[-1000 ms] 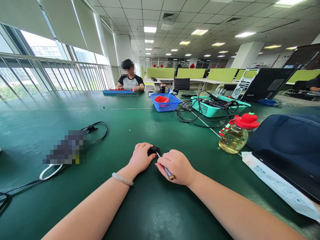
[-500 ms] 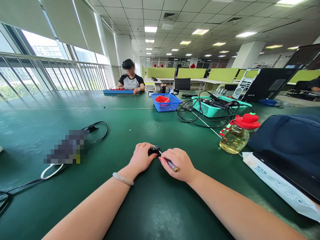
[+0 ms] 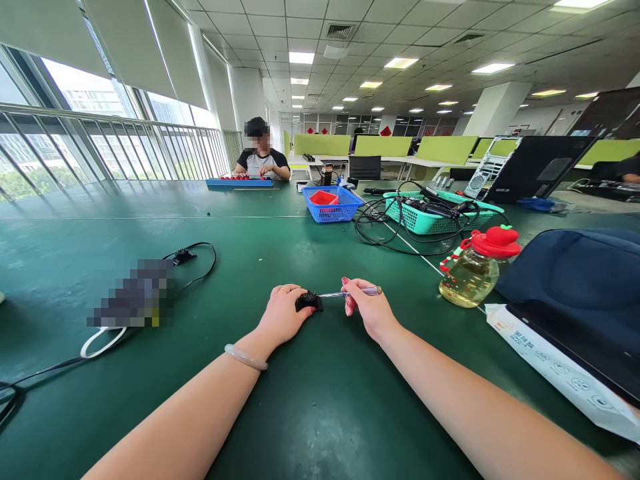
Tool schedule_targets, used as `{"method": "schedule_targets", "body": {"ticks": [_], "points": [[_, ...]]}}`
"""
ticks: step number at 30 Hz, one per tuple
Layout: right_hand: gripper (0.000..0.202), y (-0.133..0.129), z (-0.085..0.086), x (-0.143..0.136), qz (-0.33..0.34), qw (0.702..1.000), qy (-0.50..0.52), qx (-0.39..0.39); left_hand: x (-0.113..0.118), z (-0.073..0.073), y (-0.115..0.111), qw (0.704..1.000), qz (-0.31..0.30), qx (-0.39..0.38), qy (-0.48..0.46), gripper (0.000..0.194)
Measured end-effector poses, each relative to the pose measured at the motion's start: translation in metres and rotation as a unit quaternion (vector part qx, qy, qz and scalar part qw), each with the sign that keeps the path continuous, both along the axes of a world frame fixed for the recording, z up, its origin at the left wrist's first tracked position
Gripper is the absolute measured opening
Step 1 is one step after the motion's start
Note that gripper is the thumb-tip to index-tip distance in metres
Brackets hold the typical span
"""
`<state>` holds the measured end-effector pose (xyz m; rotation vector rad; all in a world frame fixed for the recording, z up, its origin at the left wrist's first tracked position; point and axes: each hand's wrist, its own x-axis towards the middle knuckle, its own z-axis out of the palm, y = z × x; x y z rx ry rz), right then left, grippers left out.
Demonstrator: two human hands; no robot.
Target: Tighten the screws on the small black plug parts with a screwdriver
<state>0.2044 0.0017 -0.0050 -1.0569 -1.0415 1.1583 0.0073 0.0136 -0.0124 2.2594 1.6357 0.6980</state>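
Observation:
On the green table, my left hand (image 3: 283, 312) is closed around a small black part (image 3: 309, 302) and holds it against the surface. What exactly the part is I cannot make out; its top looks dark and uneven. My right hand (image 3: 369, 304) grips a screwdriver (image 3: 343, 294) by its clear purplish handle, between thumb and fingers. The screwdriver lies nearly level, its thin metal shaft pointing left with the tip at the top of the black part. Whether the tip touches it is too small to tell.
To the right stand a red-lidded bottle (image 3: 473, 270), a dark blue bag (image 3: 575, 287) and a white package (image 3: 555, 373). Farther back are a blue basket (image 3: 333, 212) and a green basket (image 3: 425, 222) with cables. A blurred device (image 3: 135, 293) lies left. Another person (image 3: 263, 157) sits across.
My right hand has shifted right and slightly up, swinging the screwdriver from a slant toward me to nearly level. My left hand stays on the black part. The person opposite has moved a hand.

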Motion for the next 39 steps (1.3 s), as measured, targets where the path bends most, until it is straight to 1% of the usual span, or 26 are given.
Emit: {"method": "schedule_targets", "body": {"ticks": [4, 9, 14, 19, 24, 29, 33, 39], "points": [[0.041, 0.0013, 0.0010, 0.0019, 0.024, 0.997, 0.053, -0.046, -0.0003, 0.0016, -0.0004, 1.000, -0.002, -0.007, 0.001, 0.035], [0.041, 0.0038, -0.0016, 0.0037, 0.042, 0.991, 0.103, -0.070, -0.0004, 0.0025, -0.0003, 1.000, -0.006, -0.013, 0.000, 0.037], [0.033, 0.0063, -0.0035, 0.0046, 0.030, 0.987, 0.135, -0.086, -0.0010, 0.0025, -0.0013, 1.000, -0.019, -0.015, -0.015, 0.039], [0.026, 0.0082, -0.0046, 0.0060, 0.033, 0.987, 0.120, -0.098, -0.0015, 0.0052, -0.0033, 0.999, -0.029, -0.027, -0.020, 0.039], [0.022, 0.0083, -0.0050, 0.0067, 0.030, 0.986, 0.143, -0.085, -0.0009, 0.0079, -0.0046, 0.999, -0.030, -0.038, -0.011, 0.041], [0.021, 0.0070, -0.0019, 0.0056, 0.036, 0.988, 0.112, -0.100, -0.0011, 0.0063, -0.0038, 0.999, -0.032, -0.032, -0.011, 0.042], [0.024, 0.0077, -0.0012, 0.0053, 0.026, 0.988, 0.106, -0.105, -0.0016, 0.0055, -0.0036, 0.999, -0.034, -0.031, -0.015, 0.041], [0.021, 0.0091, -0.0019, 0.0061, 0.001, 0.993, 0.086, -0.080, -0.0021, 0.0065, -0.0042, 0.999, -0.037, -0.035, -0.015, 0.041]]}}
